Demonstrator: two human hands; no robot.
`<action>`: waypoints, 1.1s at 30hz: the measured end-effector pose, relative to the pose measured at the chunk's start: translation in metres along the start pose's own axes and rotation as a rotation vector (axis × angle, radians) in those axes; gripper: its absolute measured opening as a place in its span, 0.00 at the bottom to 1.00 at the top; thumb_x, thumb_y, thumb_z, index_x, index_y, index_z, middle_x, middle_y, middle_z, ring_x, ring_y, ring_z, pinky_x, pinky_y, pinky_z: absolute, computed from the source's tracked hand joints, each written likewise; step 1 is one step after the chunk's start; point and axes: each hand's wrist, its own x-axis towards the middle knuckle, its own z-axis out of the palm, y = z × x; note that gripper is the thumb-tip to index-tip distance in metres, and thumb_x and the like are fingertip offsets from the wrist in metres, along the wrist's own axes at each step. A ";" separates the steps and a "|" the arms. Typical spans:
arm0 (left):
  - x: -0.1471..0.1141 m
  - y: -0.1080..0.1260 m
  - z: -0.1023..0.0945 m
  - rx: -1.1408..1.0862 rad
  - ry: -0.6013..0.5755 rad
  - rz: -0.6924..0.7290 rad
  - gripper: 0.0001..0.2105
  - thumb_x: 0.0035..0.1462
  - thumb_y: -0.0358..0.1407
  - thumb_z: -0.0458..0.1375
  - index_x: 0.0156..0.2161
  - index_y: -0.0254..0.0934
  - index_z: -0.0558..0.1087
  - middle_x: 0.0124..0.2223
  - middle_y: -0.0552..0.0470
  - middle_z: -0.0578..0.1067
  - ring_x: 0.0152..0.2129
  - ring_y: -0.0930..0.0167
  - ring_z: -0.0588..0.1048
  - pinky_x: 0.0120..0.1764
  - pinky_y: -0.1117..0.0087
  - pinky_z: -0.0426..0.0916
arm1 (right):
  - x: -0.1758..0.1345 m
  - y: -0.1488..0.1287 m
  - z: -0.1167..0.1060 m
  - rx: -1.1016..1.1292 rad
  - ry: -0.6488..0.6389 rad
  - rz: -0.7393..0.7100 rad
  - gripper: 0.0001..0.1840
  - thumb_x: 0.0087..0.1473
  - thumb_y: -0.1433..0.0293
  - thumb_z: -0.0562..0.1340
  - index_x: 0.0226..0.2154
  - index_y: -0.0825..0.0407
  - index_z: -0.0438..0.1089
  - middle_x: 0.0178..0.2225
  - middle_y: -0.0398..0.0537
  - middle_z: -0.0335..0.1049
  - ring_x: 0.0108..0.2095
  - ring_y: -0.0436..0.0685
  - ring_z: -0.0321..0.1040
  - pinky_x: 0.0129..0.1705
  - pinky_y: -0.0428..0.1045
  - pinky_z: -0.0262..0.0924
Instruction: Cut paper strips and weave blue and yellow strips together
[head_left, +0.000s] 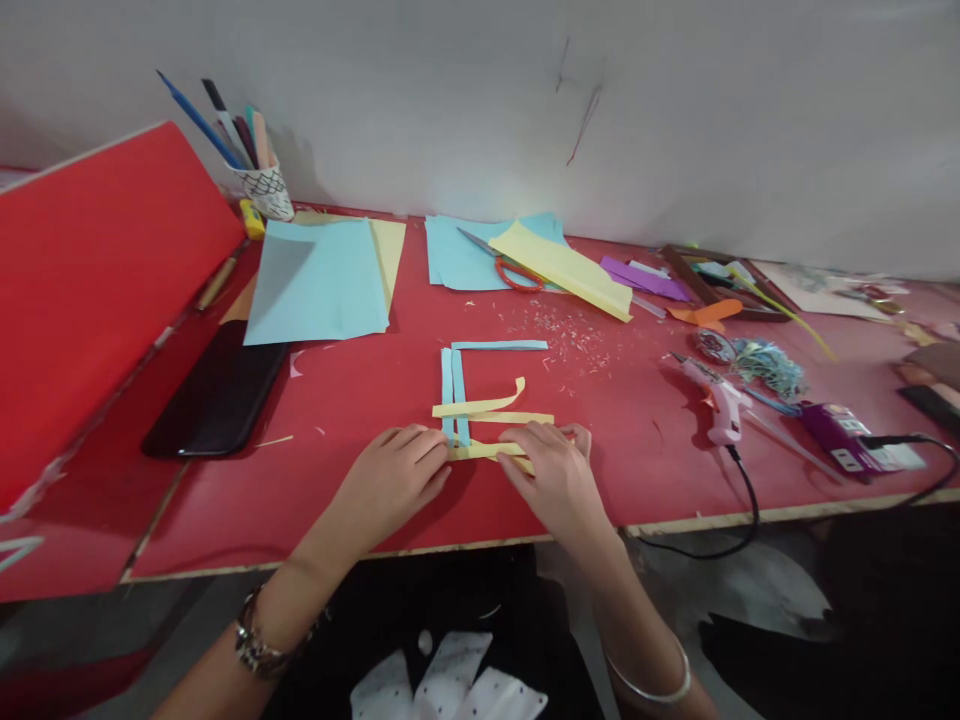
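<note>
Yellow paper strips (480,452) lie flat near the table's front edge, across the lower ends of two upright blue paper strips (448,385). My left hand (397,475) has its fingers closed at the left end of the nearest yellow strip. On that strip's right part, my right hand (551,470) is curled over the paper, hiding its end. Just beyond, another yellow strip (517,418) lies across, and a yellow strip with a curled-up end (480,407) crosses the blue ones. A further blue strip (499,346) lies sideways at the top.
Scissors (517,275) rest on blue and yellow sheets at the back. At right is a glue gun (716,400) with a cord, beside a purple box (844,440). Leftward are a black phone (217,390), blue sheets (319,280), a pen cup (266,190) and a red board (97,270).
</note>
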 end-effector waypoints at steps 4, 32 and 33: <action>0.001 0.001 -0.001 0.010 -0.018 -0.017 0.07 0.54 0.29 0.48 0.32 0.36 0.69 0.30 0.54 0.74 0.28 0.71 0.71 0.31 0.71 0.62 | 0.001 -0.001 -0.004 0.022 -0.023 0.017 0.12 0.54 0.71 0.51 0.24 0.52 0.66 0.25 0.41 0.69 0.28 0.50 0.63 0.41 0.51 0.39; -0.002 0.010 -0.006 0.090 -0.044 0.001 0.11 0.50 0.29 0.53 0.40 0.37 0.70 0.34 0.51 0.74 0.31 0.68 0.70 0.31 0.68 0.66 | -0.011 -0.003 -0.010 -0.111 -0.098 0.137 0.06 0.50 0.74 0.55 0.23 0.53 0.64 0.28 0.46 0.66 0.29 0.52 0.62 0.28 0.46 0.53; -0.002 0.010 -0.006 0.087 -0.041 -0.001 0.11 0.50 0.29 0.53 0.40 0.37 0.70 0.34 0.50 0.74 0.31 0.68 0.70 0.31 0.68 0.66 | -0.010 -0.003 -0.009 -0.110 -0.099 0.134 0.06 0.50 0.74 0.55 0.23 0.53 0.64 0.28 0.46 0.66 0.29 0.52 0.62 0.28 0.45 0.53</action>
